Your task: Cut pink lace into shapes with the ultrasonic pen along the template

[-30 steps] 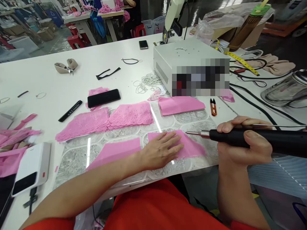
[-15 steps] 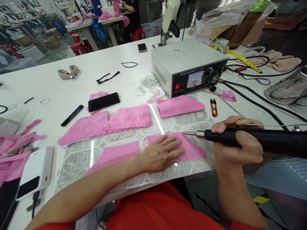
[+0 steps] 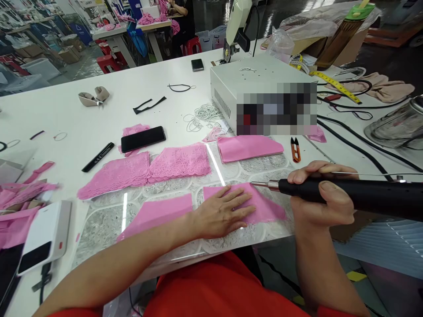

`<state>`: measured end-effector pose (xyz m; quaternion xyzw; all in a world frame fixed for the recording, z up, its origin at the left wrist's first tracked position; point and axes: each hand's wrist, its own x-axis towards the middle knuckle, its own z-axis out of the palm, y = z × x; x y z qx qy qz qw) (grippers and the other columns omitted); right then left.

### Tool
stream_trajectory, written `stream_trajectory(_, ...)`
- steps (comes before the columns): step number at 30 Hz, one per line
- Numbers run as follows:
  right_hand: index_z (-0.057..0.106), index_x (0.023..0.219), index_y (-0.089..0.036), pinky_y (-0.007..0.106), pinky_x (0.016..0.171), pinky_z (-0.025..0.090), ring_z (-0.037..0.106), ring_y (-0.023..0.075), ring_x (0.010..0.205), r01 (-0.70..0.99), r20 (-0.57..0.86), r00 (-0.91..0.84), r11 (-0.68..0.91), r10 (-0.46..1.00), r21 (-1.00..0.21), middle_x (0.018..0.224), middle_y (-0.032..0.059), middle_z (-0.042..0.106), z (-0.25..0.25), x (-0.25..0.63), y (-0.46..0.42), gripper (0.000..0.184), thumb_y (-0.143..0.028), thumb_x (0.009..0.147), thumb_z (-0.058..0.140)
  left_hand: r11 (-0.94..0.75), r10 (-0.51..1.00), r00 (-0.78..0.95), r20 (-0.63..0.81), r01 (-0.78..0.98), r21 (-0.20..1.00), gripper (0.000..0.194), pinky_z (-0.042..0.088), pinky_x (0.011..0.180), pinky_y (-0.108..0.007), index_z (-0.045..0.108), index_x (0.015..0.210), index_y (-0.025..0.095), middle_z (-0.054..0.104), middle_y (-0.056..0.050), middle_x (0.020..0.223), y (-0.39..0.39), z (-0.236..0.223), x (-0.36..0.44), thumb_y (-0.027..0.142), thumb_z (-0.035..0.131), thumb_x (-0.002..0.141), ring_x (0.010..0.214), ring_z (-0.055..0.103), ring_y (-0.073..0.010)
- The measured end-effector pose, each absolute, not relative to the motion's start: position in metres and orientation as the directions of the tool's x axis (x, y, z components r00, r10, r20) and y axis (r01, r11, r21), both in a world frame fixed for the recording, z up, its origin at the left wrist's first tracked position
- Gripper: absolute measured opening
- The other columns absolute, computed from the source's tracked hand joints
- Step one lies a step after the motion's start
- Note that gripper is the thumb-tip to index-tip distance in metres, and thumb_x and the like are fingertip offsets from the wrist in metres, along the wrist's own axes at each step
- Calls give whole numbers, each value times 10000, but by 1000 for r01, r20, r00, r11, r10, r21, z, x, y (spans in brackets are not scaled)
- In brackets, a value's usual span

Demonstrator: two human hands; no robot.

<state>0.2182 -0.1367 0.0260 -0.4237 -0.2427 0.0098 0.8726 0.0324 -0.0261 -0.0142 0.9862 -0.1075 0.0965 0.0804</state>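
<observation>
My left hand (image 3: pixel 223 213) lies flat, fingers spread, on a smooth pink fabric piece (image 3: pixel 267 207). In my right hand (image 3: pixel 325 200) is a black ultrasonic welding gun (image 3: pixel 373 193) with a slim metal tip (image 3: pixel 264 185). That tip is at the upper edge of the fabric under my left hand; whether it touches cannot be told. A second pink piece (image 3: pixel 165 209) lies to the left, partly behind my forearm. Above these are two pink lace pieces (image 3: pixel 119 174) and a stack of smooth pink pieces (image 3: pixel 249 147).
A patterned clear mat (image 3: pixel 99 229) covers the table's front edge. Behind it sit a metal control box (image 3: pixel 257 72), orange thread snips (image 3: pixel 295 149) and a black phone (image 3: pixel 143 139). Cables (image 3: pixel 357 143) run along the right. A white power bank (image 3: pixel 49 233) lies left. Another person (image 3: pixel 183 22) sits far back.
My right hand has brought the welding gun slightly left, its tip nearing the fabric's upper edge. The left hand stays flat in place. The camera view has shifted a little.
</observation>
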Motion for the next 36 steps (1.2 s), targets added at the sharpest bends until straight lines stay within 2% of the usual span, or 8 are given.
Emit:
stream_trajectory(8, 637, 679, -258, 346, 415, 424, 469, 137, 423, 196, 415, 872, 594, 258, -780, 680, -8, 584, 26, 216, -137, 178, -247, 527, 545, -965, -195, 966, 168, -219, 142, 485, 311, 1223, -521, 508, 1472, 187, 465, -113, 1560, -26, -13, 33, 446, 396, 1077, 1479, 395, -297)
stream_trajectory(14, 653, 720, -231, 327, 425, 436, 496, 133, 438, 199, 454, 851, 636, 265, -745, 696, -7, 604, 25, 217, -137, 179, -232, 558, 578, -964, -194, 967, 164, -219, 151, 489, 310, 1225, -523, 502, 1477, 187, 458, -112, 1565, -26, -13, 33, 447, 393, 1077, 1484, 387, -301)
stream_trajectory(21, 611, 690, -216, 314, 448, 481, 519, 131, 450, 254, 513, 815, 629, 270, -734, 659, -29, 604, 22, 219, -137, 92, -212, 599, 619, -963, -198, 969, 151, -221, 157, 498, 300, 1236, -518, 500, 1481, 185, 449, -112, 1570, -26, -13, 34, 453, 370, 1082, 1491, 374, -298)
stream_trajectory(27, 613, 682, -220, 309, 424, 459, 499, 126, 427, 261, 484, 845, 616, 225, -743, 645, -35, 596, 25, 218, -136, 145, -213, 548, 559, -964, -183, 967, 177, -212, 158, 501, 322, 1225, -520, 518, 1461, 180, 432, -118, 1581, -26, -8, 29, 468, 385, 1074, 1482, 389, -306)
stream_trajectory(31, 598, 658, -216, 301, 391, 419, 465, 122, 405, 249, 453, 872, 628, 185, -737, 623, -29, 573, 29, 214, -136, 176, -223, 512, 499, -978, -116, 976, 183, -145, 150, 511, 326, 1224, -522, 500, 1461, 132, 466, -126, 1556, -20, 3, 2, 443, 346, 1086, 1491, 372, -308)
stream_trajectory(36, 611, 699, -205, 304, 421, 448, 507, 126, 438, 214, 470, 834, 616, 289, -758, 666, -22, 583, 30, 206, -131, 169, -209, 545, 541, -994, 31, 985, 172, 13, 106, 488, 312, 1228, -545, 488, 1459, 102, 484, -140, 1539, -13, 5, -36, 394, 379, 1084, 1475, 395, -324)
